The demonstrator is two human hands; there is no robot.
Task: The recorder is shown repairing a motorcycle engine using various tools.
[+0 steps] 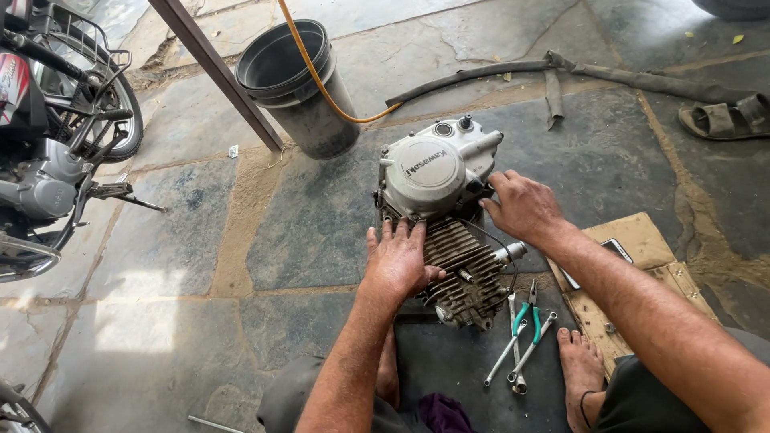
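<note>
A grey motorcycle engine (pixel 437 172) with a round side cover and a finned cylinder (pixel 469 277) lies on the stone floor in front of me. My left hand (pixel 399 261) rests flat, fingers spread, on the engine's near-left side by the fins. On the engine's right side, behind the cover, my right hand (pixel 521 207) presses against the casing with its fingers curled; I cannot see anything held in it. Green-handled pliers (pixel 525 317) and a metal spanner (pixel 513 353) lie just right of the cylinder, near my bare foot (pixel 579 369).
A dark plastic bucket (pixel 301 84) with a yellow hose (pixel 321 80) stands behind the engine. A slanted metal bar (pixel 216 68) crosses at upper left. A parked motorcycle (pixel 56 136) fills the left edge. Cardboard (pixel 634 240) with a phone lies at right; a sandal (pixel 726 119) farther back.
</note>
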